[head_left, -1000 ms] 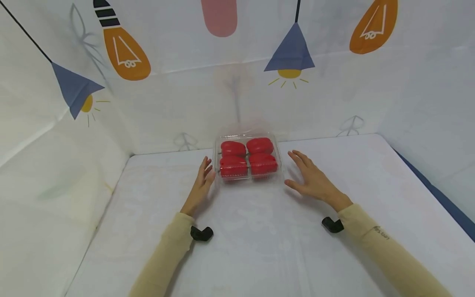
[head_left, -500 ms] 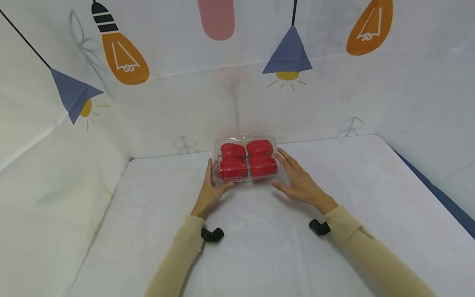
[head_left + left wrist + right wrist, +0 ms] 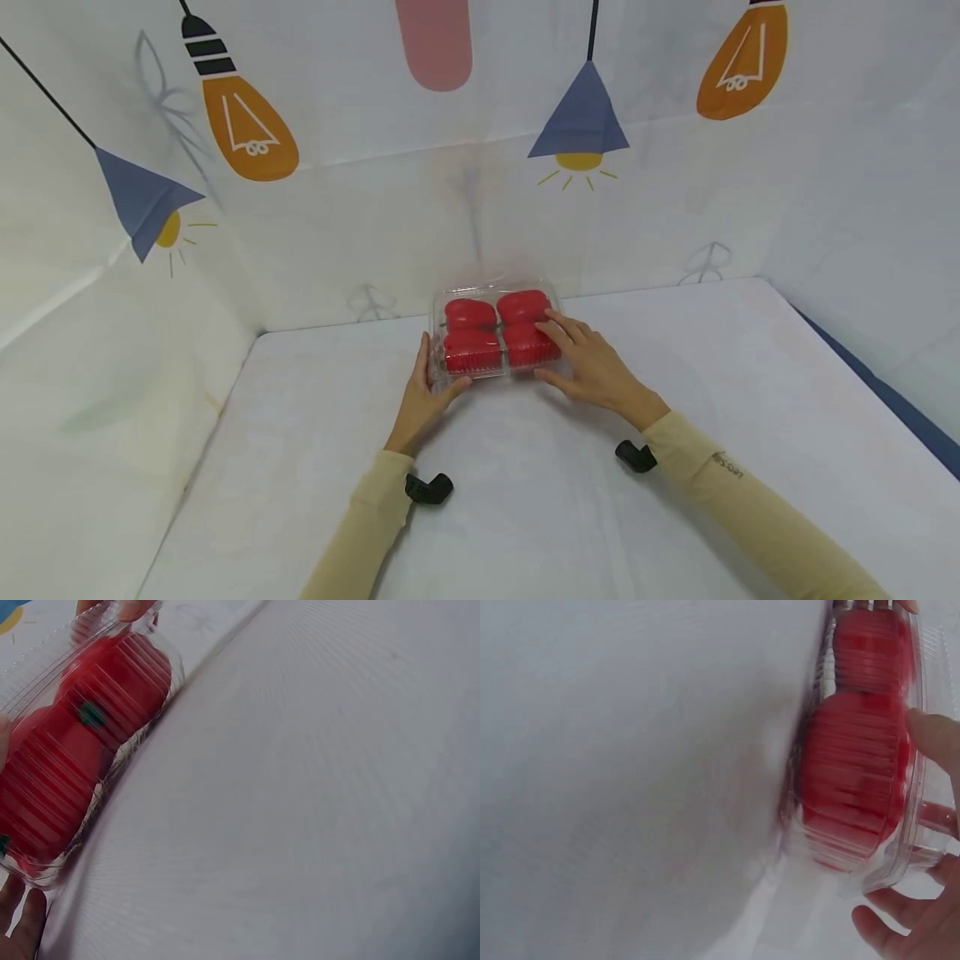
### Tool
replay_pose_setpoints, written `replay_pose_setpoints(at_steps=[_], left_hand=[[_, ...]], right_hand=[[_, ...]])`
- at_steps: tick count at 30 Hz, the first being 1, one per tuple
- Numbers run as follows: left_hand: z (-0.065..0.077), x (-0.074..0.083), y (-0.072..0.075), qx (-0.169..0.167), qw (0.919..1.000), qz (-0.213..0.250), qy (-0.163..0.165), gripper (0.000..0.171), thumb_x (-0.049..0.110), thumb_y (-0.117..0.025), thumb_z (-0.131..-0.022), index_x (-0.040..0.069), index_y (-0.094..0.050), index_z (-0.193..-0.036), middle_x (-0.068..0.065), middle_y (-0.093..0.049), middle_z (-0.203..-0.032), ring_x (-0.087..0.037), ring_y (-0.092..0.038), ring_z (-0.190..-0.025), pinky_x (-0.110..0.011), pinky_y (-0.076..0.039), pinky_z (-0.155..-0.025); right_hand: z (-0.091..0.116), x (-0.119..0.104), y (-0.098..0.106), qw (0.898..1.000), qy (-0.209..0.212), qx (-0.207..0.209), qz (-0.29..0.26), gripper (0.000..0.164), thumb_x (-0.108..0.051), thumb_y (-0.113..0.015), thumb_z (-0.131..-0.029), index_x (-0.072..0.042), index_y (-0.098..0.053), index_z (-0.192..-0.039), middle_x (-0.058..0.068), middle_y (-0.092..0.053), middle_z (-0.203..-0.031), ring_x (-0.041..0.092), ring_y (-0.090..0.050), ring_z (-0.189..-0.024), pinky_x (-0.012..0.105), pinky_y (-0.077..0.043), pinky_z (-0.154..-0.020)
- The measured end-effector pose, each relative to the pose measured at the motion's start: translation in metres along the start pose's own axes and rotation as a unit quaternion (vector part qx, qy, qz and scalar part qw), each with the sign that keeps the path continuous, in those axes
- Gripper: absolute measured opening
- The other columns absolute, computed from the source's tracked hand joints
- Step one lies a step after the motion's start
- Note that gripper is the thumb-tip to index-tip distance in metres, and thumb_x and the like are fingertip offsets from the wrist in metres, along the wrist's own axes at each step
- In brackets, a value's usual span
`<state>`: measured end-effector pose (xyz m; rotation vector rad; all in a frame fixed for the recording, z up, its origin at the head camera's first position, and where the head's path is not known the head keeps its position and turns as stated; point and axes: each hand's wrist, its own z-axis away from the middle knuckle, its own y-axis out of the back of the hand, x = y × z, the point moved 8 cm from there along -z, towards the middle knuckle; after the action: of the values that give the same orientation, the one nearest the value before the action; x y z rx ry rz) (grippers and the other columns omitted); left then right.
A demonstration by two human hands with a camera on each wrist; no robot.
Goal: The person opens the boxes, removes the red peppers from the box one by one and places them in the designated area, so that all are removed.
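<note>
A clear plastic clamshell box stands at the back of the white table in the head view. Inside lie several shiny red peppers in two rows; the left wrist view shows a green stem between two of them. My left hand grips the box's left side, thumb along the front, its other fingers partly hidden behind the side wall. At the right side, my right hand holds the lid edge, fingers over the top right and thumb at the front. In the right wrist view its thumb touches the rim.
The white table stretches toward me from the box. A white cloth wall printed with lamps and bulbs rises close behind the box. Cloth also hangs at the left and right sides.
Both hands have come inward from beside the box. The left hand took hold of its left side first; the right hand then reached its right edge. The box has hardly moved.
</note>
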<state>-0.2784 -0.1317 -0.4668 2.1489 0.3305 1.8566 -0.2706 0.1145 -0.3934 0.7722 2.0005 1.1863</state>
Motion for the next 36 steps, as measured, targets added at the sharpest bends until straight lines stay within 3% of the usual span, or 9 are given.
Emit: replay_pose_setpoints(at_steps=[6,16,25,30,32,36], left_hand=[[-0.001,-0.002,0.0,-0.002,0.9995,-0.033,-0.004,0.103,0.047,-0.072,-0.079,0.032,0.0,-0.152,0.01,-0.01,-0.158,-0.012,-0.01,-0.147,-0.042,-0.02,-0.117],[-0.002,-0.001,0.002,0.001,0.9987,-0.045,-0.022,0.104,0.049,-0.07,-0.08,0.024,-0.001,-0.153,0.006,-0.009,-0.159,-0.015,-0.01,-0.147,-0.043,-0.017,-0.118],[-0.002,0.0,0.001,0.001,0.9993,-0.031,-0.021,0.104,0.047,-0.072,-0.079,0.024,-0.002,-0.153,0.004,-0.01,-0.159,-0.017,-0.011,-0.147,-0.044,-0.018,-0.118],[0.001,0.0,0.004,0.001,0.9995,-0.029,-0.013,0.103,0.045,-0.072,-0.08,0.025,-0.002,-0.153,0.004,-0.01,-0.159,-0.017,-0.012,-0.147,-0.043,-0.019,-0.117],[0.002,0.0,0.005,0.003,0.9995,-0.029,-0.014,0.103,0.044,-0.072,-0.08,0.024,-0.002,-0.153,0.004,-0.011,-0.159,-0.017,-0.013,-0.147,-0.044,-0.02,-0.117],[0.001,0.0,0.004,-0.005,0.9996,-0.023,-0.016,0.102,0.044,-0.072,-0.08,0.025,-0.003,-0.153,0.004,-0.011,-0.159,-0.018,-0.012,-0.147,-0.045,-0.02,-0.117]], right_hand=[[-0.006,-0.002,0.002,1.0,-0.009,-0.011,0.017,0.069,-0.046,-0.068,-0.082,-0.012,-0.042,-0.137,0.012,-0.037,-0.147,0.035,-0.047,-0.123,0.055,-0.042,-0.098],[-0.016,-0.003,0.013,0.998,-0.016,-0.063,0.014,0.069,-0.044,-0.075,-0.076,-0.011,-0.051,-0.132,0.013,-0.046,-0.139,0.034,-0.059,-0.107,0.05,-0.05,-0.089],[-0.02,0.001,0.015,0.995,0.003,-0.096,0.021,0.064,-0.042,-0.072,-0.079,-0.013,-0.054,-0.133,0.012,-0.048,-0.142,0.024,-0.068,-0.075,0.052,-0.051,-0.086],[-0.02,-0.01,0.012,0.989,0.05,-0.109,0.091,0.064,-0.036,-0.072,-0.081,-0.006,-0.052,-0.134,0.019,-0.049,-0.139,0.023,-0.063,-0.055,0.042,-0.056,-0.078],[-0.019,-0.016,0.01,0.983,0.065,-0.117,0.124,0.064,-0.036,-0.071,-0.083,-0.003,-0.051,-0.134,0.021,-0.048,-0.138,0.026,-0.066,-0.06,0.04,-0.056,-0.076],[-0.014,-0.022,0.009,0.977,0.066,-0.126,0.158,0.063,-0.033,-0.068,-0.085,-0.001,-0.048,-0.136,0.024,-0.047,-0.139,0.034,-0.069,-0.088,0.04,-0.056,-0.078]])
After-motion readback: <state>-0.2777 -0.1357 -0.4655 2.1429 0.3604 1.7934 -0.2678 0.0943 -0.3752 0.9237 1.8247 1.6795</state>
